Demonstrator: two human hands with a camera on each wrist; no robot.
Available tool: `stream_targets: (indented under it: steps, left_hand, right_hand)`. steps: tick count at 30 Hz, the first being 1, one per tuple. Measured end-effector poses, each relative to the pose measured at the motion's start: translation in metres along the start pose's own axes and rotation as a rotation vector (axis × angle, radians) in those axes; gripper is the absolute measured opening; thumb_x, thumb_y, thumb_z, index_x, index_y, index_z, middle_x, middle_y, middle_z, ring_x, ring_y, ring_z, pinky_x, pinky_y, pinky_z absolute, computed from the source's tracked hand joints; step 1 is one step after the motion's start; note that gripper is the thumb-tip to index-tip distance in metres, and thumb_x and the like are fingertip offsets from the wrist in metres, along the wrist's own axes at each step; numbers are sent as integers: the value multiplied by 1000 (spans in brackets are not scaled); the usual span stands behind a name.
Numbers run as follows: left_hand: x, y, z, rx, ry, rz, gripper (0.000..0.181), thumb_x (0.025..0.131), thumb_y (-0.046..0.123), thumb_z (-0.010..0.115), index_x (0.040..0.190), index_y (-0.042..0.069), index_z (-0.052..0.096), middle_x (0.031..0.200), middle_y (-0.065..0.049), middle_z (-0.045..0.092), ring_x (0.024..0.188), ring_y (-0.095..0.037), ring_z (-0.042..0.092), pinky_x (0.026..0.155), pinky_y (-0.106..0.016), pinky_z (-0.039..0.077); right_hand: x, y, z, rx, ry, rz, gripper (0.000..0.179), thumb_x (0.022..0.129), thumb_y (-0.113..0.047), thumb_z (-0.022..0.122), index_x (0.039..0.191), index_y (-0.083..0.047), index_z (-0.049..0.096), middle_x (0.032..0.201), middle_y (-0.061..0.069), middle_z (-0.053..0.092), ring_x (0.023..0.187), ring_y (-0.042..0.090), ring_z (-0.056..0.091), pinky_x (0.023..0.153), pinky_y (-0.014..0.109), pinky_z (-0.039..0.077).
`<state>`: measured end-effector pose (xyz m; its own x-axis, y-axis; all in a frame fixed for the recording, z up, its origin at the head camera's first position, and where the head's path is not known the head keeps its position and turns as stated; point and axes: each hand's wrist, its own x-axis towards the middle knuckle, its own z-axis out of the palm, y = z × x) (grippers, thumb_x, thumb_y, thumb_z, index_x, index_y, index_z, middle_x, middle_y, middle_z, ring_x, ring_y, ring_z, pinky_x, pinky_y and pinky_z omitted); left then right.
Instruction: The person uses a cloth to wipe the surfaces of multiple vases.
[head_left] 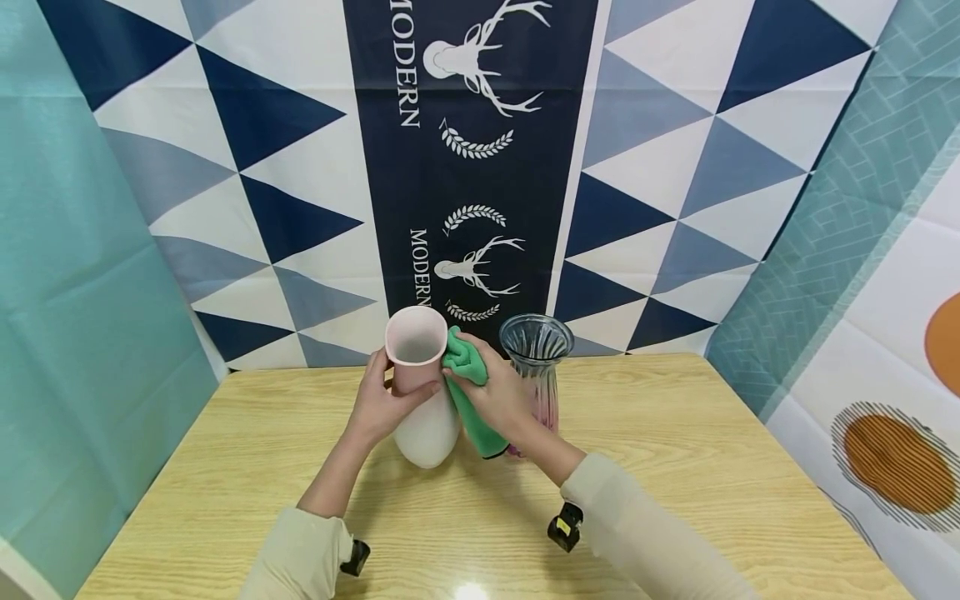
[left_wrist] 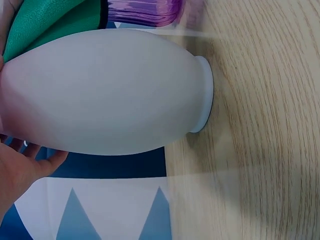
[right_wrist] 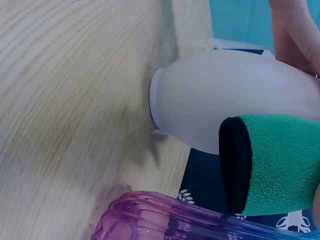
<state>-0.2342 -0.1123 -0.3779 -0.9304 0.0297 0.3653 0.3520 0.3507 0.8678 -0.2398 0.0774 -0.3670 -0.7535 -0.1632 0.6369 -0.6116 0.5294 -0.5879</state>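
Between left hand (head_left: pixel 381 404) and right hand (head_left: pixel 504 397): vase (head_left: pixel 427 432) | left curled round it | right gripping green cloth (head_left: pixel 477 425)

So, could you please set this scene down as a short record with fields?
Left grip: around the neck of the pink-and-white vase
Right grip: holds the green cloth beside that vase
Other vessel: ribbed glass vase, blue above, pink-purple below
Surface: wood-grain table
Behind: backdrop with triangles and deer heads
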Motion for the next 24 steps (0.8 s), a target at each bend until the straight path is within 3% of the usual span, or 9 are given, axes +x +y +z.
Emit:
stream_targets:
  steps: [9, 20, 24]
  left_hand:
    - [0, -2, -1, -1, 4, 23, 75, 72, 31, 81, 135, 22, 42, 130, -7, 41, 115, -23, 43, 95, -50, 44]
    - [-9, 28, -6, -2, -21, -12, 71, 78, 13, 76, 137, 8, 38, 130, -16, 41, 118, -29, 43, 100, -52, 42]
    - [-4, 15, -5, -10, -22, -19, 73, 76, 18, 78, 138, 13, 38, 132, -13, 41, 119, -27, 43, 100, -52, 41]
  right_hand:
    - [-9, 3, 8, -7, 1, 28, 50, 83, -28, 70, 129, -21, 52, 123, 9, 62, 99, 25, 63, 78, 44, 52]
    - [-33, 22, 20, -18, 2, 55, 48, 82, -30, 70, 126, -19, 55, 121, 8, 63, 106, 26, 62, 86, 44, 51]
    - [-41, 29, 24, -24, -8, 79, 48, 83, -32, 70, 126, -20, 54, 122, 6, 63, 107, 24, 61, 87, 43, 50]
